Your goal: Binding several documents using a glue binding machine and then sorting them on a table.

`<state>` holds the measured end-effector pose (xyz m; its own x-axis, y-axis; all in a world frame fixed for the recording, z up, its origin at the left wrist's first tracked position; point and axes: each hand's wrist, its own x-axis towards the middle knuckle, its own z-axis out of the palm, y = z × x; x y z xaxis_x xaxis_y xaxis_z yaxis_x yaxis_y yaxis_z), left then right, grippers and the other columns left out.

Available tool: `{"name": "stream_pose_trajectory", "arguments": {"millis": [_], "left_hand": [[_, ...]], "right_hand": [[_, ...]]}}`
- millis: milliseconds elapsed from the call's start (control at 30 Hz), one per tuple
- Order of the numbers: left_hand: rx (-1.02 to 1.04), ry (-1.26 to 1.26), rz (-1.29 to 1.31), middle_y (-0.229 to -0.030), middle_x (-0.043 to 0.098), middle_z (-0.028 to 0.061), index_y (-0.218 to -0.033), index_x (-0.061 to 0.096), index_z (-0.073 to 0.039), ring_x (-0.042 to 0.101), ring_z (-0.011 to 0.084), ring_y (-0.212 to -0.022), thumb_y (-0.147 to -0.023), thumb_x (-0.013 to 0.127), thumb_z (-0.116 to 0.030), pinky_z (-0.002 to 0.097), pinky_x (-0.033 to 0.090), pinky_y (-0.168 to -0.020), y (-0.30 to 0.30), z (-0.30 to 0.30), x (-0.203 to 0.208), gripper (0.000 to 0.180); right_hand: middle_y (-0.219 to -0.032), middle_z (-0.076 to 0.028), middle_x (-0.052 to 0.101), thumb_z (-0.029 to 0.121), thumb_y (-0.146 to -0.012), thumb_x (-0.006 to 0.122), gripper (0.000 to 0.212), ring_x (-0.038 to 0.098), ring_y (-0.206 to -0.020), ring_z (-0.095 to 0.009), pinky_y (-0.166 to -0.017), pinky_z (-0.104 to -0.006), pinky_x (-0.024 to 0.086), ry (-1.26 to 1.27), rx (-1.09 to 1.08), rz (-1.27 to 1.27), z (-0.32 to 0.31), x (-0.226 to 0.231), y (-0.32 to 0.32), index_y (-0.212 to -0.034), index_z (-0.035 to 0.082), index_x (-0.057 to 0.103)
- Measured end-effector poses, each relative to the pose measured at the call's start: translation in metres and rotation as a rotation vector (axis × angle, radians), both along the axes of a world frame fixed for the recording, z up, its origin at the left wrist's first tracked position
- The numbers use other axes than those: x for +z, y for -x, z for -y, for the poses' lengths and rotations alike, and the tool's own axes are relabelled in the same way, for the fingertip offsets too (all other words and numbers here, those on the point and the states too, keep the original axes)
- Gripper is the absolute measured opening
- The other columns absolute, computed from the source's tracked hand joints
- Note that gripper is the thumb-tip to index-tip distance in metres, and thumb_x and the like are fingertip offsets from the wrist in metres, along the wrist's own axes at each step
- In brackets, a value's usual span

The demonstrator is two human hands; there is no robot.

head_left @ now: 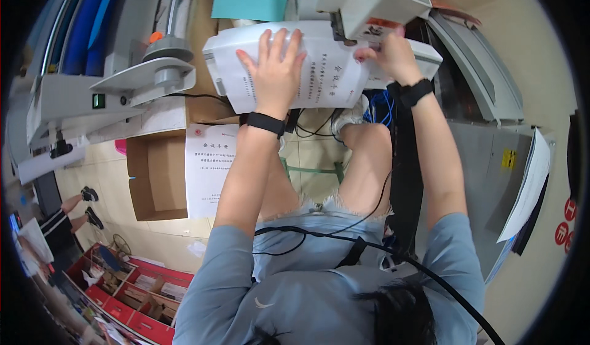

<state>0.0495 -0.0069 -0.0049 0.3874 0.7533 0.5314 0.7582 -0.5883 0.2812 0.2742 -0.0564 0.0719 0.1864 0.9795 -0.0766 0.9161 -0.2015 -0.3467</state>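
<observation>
Left hand [276, 68] flat (fingers spread) on paper stack [319, 74]; right hand [393, 56] pinches its edge.

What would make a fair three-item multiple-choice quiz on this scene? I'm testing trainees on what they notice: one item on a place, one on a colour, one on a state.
1. Where does the left hand lie?
A. Flat on the white paper stack
B. Inside the cardboard box
C. On the person's knee

2. What colour are the wristbands?
A. Red
B. Black
C. White

3. How does the cardboard box stand?
A. Taped shut
B. Crushed flat
C. Open

Answers:
1. A, the palm and spread fingers press on the top sheet.
2. B, both wrists carry a black band.
3. C, its flaps are up and its brown inside shows.

The right hand grips the stack's far edge under the grey machine.
</observation>
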Motion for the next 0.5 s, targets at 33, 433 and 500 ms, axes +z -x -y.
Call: {"name": "stream_pose_trajectory", "arguments": {"millis": [33,433,500], "left_hand": [[-0.006,-0.013,-0.009,-0.124,0.05,0.0001,-0.125,0.054,-0.022,0.041,0.025,-0.122,-0.084,0.062,-0.029,0.0712,0.017,-0.096,-0.001,-0.001,0.0,0.042],[-0.004,-0.06,-0.054,-0.122,0.051,0.0001,-0.123,0.055,-0.022,0.043,0.0256,-0.119,-0.081,0.066,-0.027,0.0739,0.016,-0.095,-0.004,0.003,-0.002,0.044],[-0.026,-0.064,-0.045,-0.122,0.05,0.0025,-0.123,0.055,-0.022,0.042,0.0263,-0.12,-0.082,0.065,-0.025,0.0736,0.016,-0.095,-0.004,0.0,0.001,0.042]], "right_hand": [[-0.073,-0.015,0.065,0.041,-0.066,0.074,0.034,0.063,-0.074,-0.032,-0.064,-0.0418,0.048,-0.058,0.042,0.007,-0.001,-0.009,-0.009,-0.078,0.009,0.07],[-0.083,-0.01,0.068,0.047,-0.066,0.073,0.049,0.065,-0.08,-0.028,-0.07,-0.0385,0.05,-0.049,0.09,0.076,-0.003,-0.024,-0.021,-0.106,0.021,0.069],[-0.086,-0.01,0.068,0.049,-0.065,0.073,0.051,0.064,-0.084,-0.028,-0.073,-0.038,0.05,-0.056,0.079,0.034,-0.005,-0.031,-0.025,-0.108,0.022,0.068]]}}
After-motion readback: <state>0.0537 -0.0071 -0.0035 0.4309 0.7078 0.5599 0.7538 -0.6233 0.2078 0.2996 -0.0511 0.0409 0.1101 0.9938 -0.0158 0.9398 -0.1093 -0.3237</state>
